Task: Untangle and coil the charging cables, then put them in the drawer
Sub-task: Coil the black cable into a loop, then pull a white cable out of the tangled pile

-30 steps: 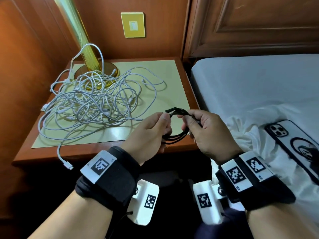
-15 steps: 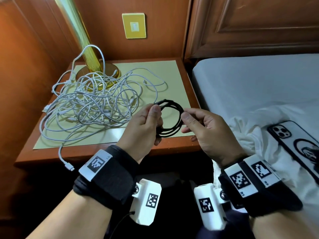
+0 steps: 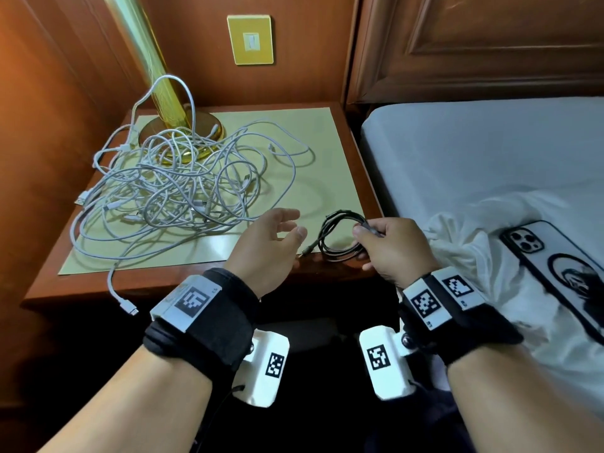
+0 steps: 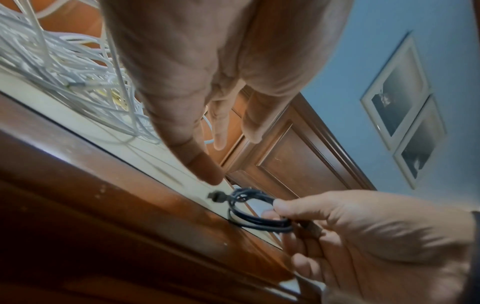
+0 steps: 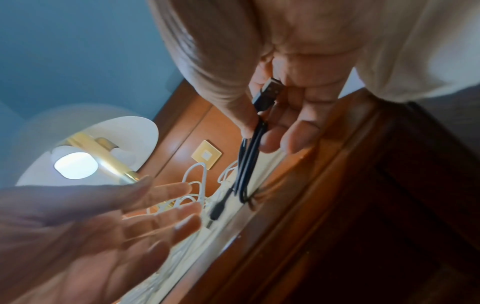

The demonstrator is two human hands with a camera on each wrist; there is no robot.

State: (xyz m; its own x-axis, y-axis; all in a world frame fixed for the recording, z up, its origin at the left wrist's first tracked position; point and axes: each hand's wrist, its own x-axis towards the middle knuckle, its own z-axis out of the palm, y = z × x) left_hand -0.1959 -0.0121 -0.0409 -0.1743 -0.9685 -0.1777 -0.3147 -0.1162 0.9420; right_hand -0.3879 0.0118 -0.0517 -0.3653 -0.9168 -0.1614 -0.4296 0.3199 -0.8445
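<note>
The thin black charging cable, wound into a small round coil (image 3: 341, 237), rests its lower edge at the front right corner of the glossy reddish-brown wooden nightstand (image 3: 354, 158), with one plug poking out toward the left. The right hand (image 3: 394, 246) pinches the coil's right side between thumb and forefinger, and the right wrist view shows the flat metal USB plug (image 5: 270, 90) tucked against the same fingers. The left hand (image 3: 268, 246) hovers just beside the coil, touching nothing, fingers spread and loosely bent.

To finish this step well, the pinch should probably stay across all the loops together with the USB plug, so the coil does not spring apart when set down or carried; the loose plug on the left looks likely to snag and would be better tucked in first. No drawer front shows clearly, so I cannot tell where it opens.

Farther back on the pale yellow mat (image 3: 327, 165) lies the large tangle of white charging cables (image 3: 170, 191), looped round the brass lamp base (image 3: 183, 135), one end dangling over the front edge. A yellow wall switch plate (image 3: 250, 39) sits on the wood panelling. To the right, a bed with a grey sheet (image 3: 490, 142) carries a crumpled white cloth (image 3: 474, 243) and a phone in a white printed case (image 3: 555, 266).
</note>
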